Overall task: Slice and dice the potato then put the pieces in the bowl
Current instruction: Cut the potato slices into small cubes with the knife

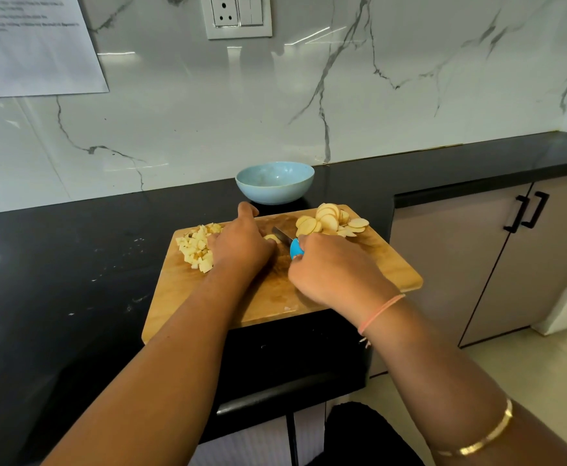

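1. our left hand (241,245) curled down over a potato piece (271,237) near the middle of the cutting board (379,267). we judged it was pinning the piece so it would not slide under the blade.
2. our right hand (329,269) gripped the blue handle of the knife (284,236), with the blade pointing toward the board's far edge and set against that piece for a dicing cut.
3. the diced cubes (197,251) lay heaped by the board's far left corner and the uncut slices (329,220) fanned at its far right corner, which likely kept finished and unfinished work apart.
4. the bowl (275,191) stood on the surface (57,264) just beyond the board's far edge, with no potato visible inside, close enough for an easy transfer.
5. a printed sheet (40,52) hung on the wall at the far left, its lines too blurred to read. we saw no brand on the knife, bowl or board.
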A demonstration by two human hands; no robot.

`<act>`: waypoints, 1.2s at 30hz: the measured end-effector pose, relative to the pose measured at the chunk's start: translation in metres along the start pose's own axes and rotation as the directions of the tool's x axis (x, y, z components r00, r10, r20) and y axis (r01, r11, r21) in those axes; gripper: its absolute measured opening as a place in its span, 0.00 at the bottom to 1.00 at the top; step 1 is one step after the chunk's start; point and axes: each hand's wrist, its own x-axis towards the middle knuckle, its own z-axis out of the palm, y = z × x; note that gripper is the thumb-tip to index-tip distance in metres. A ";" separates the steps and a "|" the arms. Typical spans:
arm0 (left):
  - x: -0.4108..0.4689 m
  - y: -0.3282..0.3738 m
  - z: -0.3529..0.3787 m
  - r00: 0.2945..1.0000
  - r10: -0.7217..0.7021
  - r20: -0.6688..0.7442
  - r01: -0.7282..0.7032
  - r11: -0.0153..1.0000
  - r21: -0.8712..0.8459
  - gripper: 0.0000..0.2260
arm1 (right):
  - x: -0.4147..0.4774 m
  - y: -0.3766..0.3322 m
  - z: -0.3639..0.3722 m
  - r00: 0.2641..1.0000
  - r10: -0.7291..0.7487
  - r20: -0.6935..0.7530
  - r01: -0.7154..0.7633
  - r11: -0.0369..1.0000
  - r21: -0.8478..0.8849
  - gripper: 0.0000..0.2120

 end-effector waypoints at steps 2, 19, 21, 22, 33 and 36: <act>-0.001 0.001 0.000 1.000 -0.008 -0.001 0.008 1.000 0.001 0.23 | 0.000 -0.004 -0.002 1.000 0.002 0.015 -0.001 1.000 -0.019 0.17; -0.009 -0.002 -0.003 1.000 -0.006 -0.030 0.002 0.995 -0.103 0.27 | -0.012 -0.005 -0.007 0.998 -0.014 -0.058 0.015 1.000 0.014 0.19; -0.010 -0.001 -0.004 0.999 -0.008 -0.033 0.004 0.994 -0.107 0.26 | -0.006 -0.008 -0.001 1.000 -0.015 -0.013 0.015 1.000 -0.014 0.19; -0.010 -0.001 -0.003 0.999 -0.010 -0.034 0.007 0.995 -0.102 0.26 | -0.005 -0.008 0.002 1.000 -0.020 0.007 0.021 0.999 -0.028 0.18; -0.011 -0.001 -0.002 0.999 0.026 -0.046 -0.030 0.994 -0.100 0.20 | -0.044 -0.004 -0.009 0.995 -0.073 0.073 0.078 0.994 -0.073 0.18; -0.010 -0.005 -0.005 1.000 -0.011 -0.026 0.006 0.979 -0.203 0.21 | -0.042 -0.003 -0.016 0.998 -0.057 0.028 0.058 0.998 -0.025 0.18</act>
